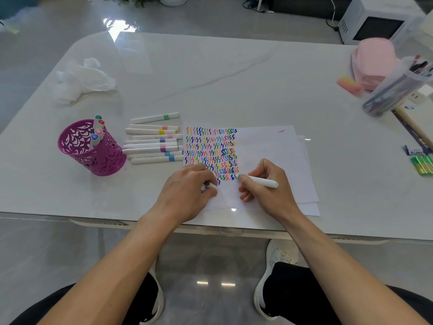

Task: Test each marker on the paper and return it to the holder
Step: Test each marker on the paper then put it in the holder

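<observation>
Testing a marker (257, 182) at the foot of the scribbled paper (269, 146).
The right hand (266, 186) is gripping its white barrel, tip touching the sheet; the left hand (187, 192) is pressing the paper down, pinching what seems to be the cap (207, 183). Fresh ink could be smearing under either palm, and a hard stroke might slide the sheet off the near edge of the table (210, 78). Blank paper is lying to the right; the holder (93, 153) is standing well left, beyond loose markers (152, 143).
</observation>
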The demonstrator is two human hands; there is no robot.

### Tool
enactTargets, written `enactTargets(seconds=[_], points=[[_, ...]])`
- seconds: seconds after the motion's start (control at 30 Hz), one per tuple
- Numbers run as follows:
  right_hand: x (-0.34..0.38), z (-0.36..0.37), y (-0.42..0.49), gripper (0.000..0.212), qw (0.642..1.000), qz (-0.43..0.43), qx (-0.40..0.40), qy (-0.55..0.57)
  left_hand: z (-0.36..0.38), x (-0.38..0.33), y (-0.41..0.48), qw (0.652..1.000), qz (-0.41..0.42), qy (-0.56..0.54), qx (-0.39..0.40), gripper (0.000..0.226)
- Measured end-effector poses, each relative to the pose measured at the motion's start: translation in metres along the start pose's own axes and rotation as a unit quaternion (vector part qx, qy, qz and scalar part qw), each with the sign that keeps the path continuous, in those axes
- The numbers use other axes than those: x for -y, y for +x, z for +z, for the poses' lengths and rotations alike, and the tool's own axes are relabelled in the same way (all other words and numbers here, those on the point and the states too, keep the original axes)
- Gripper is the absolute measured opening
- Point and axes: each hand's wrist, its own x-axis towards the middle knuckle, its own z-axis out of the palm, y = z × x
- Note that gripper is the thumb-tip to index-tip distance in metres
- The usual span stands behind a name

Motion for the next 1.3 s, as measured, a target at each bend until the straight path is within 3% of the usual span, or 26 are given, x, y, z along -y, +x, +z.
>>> enactTargets(seconds=[0.5, 0.87, 1.07, 1.3], points=[[0.002, 0.002, -0.004, 0.027, 0.999, -0.005, -0.011, -0.037, 0.001, 0.000, 0.000, 1.000, -0.011, 0.003, 0.005, 0.021], [0.011, -0.010, -0.005, 0.013, 0.993, -0.019, -0.071, 0.094, -0.004, -0.005, -0.001, 1.000, 0.000, -0.015, -0.009, 0.018], [0.017, -0.012, -0.001, 0.013, 0.989, -0.053, -0.089, 0.101, -0.009, -0.011, -0.001, 0.994, -0.028, -0.066, -0.083, 0.019], [0.022, -0.011, -0.004, 0.013, 0.988, -0.046, -0.038, 0.141, -0.012, -0.015, 0.001, 0.973, -0.104, -0.201, -0.051, 0.018]])
